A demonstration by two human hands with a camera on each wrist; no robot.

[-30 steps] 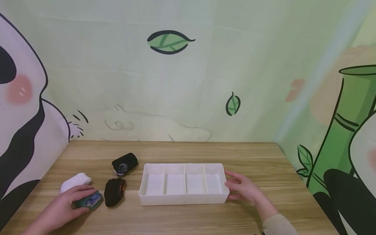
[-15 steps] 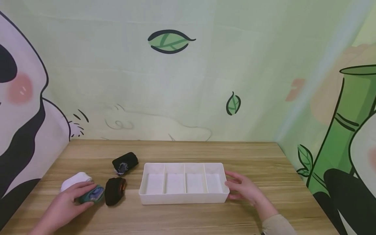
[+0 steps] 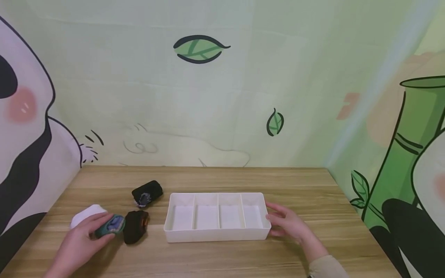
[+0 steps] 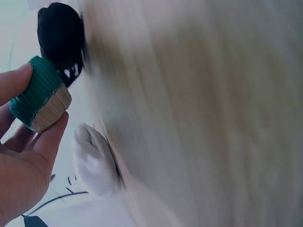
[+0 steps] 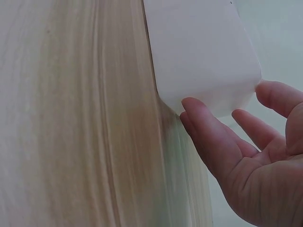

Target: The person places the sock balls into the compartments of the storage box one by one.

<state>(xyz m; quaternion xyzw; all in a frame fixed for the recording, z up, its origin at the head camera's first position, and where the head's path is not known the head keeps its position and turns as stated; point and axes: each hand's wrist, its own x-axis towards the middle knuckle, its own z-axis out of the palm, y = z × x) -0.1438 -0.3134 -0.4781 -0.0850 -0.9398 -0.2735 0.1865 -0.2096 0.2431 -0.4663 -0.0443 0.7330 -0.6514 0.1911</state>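
Note:
My left hand (image 3: 78, 241) pinches a rolled green sock (image 3: 110, 226) between thumb and fingers. In the left wrist view the sock shows green ribbing and a tan band (image 4: 51, 111), and it looks raised off the table. Just right of it sits a rolled black sock (image 3: 135, 227) with an orange-brown edge. Behind the left hand lies a white sock (image 3: 88, 213), partly covered by the fingers. The right hand (image 3: 288, 222) touches the right end of a white box (image 3: 217, 235) divided into several bare compartments; its fingertips (image 5: 194, 106) rest against the end wall, fingers fairly straight.
Another rolled black sock (image 3: 147, 193), with a grey patch, lies farther back, left of the box. Everything stands on a wood-grain table (image 3: 295, 181). A printed cloth (image 3: 222, 96) with leaves and pandas hangs behind and along the sides.
My left hand has moved right and slightly up with the green sock, closer to the nearer black sock. The right hand and the box have stayed in place.

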